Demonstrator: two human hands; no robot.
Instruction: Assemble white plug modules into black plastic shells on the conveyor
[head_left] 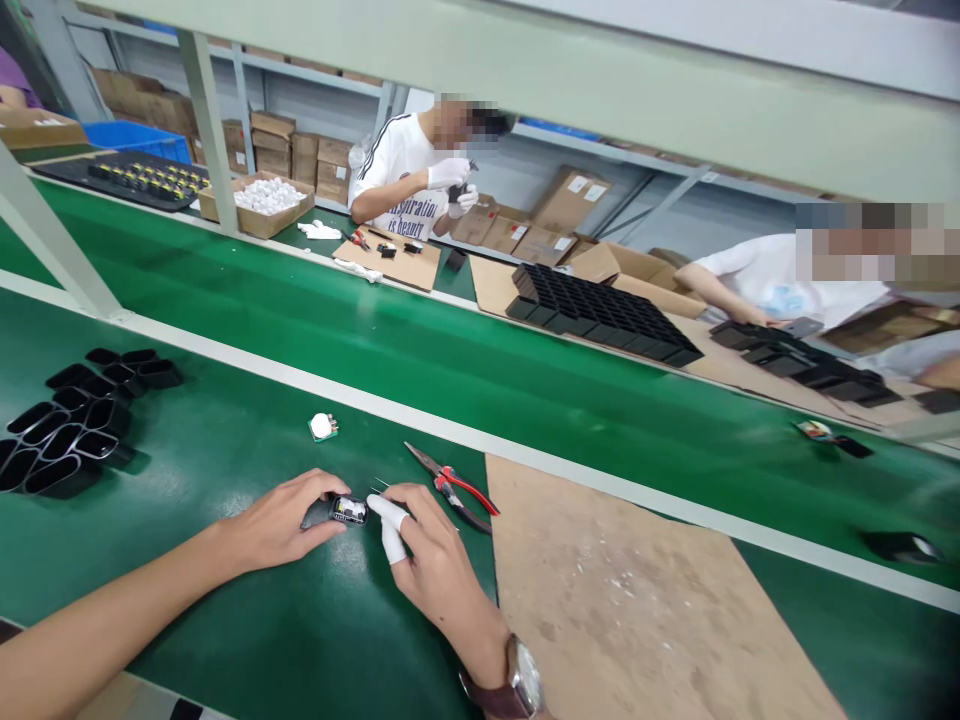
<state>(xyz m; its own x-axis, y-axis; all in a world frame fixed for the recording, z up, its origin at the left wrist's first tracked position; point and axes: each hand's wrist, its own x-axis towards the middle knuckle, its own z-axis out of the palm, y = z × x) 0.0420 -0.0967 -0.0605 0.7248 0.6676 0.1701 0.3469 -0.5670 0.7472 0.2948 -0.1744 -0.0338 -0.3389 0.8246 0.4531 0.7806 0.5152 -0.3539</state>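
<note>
My left hand (279, 520) rests on the green mat, its fingers curled round the left end of a small black part (348, 510) with a pale face. My right hand (427, 555), with white finger cots on two fingers and a watch at the wrist, touches the part's right end and pinches thin tweezers (377, 489). Red-handled pliers (454, 487) lie just beyond my right hand. A small white round piece on a green board (322, 426) lies a little farther out.
Several black oval housings (71, 420) are stacked at the left. A brown board (637, 600) covers the mat at the right. Beyond the green conveyor belt (450, 360), two other people work at black trays (600, 312) and cardboard boxes.
</note>
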